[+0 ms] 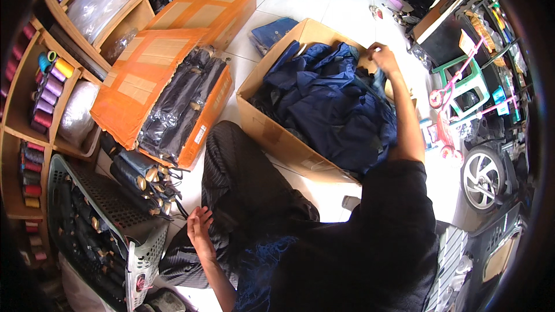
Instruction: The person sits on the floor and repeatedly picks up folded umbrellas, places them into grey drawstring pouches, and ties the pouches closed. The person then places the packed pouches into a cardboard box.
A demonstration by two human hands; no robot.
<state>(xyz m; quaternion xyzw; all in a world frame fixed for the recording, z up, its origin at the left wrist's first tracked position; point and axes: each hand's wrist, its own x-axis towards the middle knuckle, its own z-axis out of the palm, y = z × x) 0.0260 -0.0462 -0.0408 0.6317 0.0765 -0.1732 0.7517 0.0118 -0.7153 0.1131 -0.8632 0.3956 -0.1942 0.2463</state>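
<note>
In front of me an open cardboard box (pixel 300 153) is heaped with crumpled dark blue cloth (pixel 324 98). My right hand (pixel 381 59) reaches across it to the far right corner, fingers bent inward; whatever they pinch is hidden. Pale blue cloth (pixel 379 81) shows just below that hand. Beside my bent leg, my left hand (pixel 200 230) is raised with its fingers loosely apart and nothing seen in them. Close to it lies a bundle of dark folded items with tan ends (pixel 144 179), which look like folded umbrellas.
An orange-taped carton (pixel 136 66) full of similar dark bundles (pixel 182 101) stands to the left. A grey perforated basket (pixel 144 257) sits lower left, beside shelves with thread spools (pixel 49 95). To the right are a green stool (pixel 462 84), a pink scooter (pixel 444 121) and a wheel (pixel 483 176).
</note>
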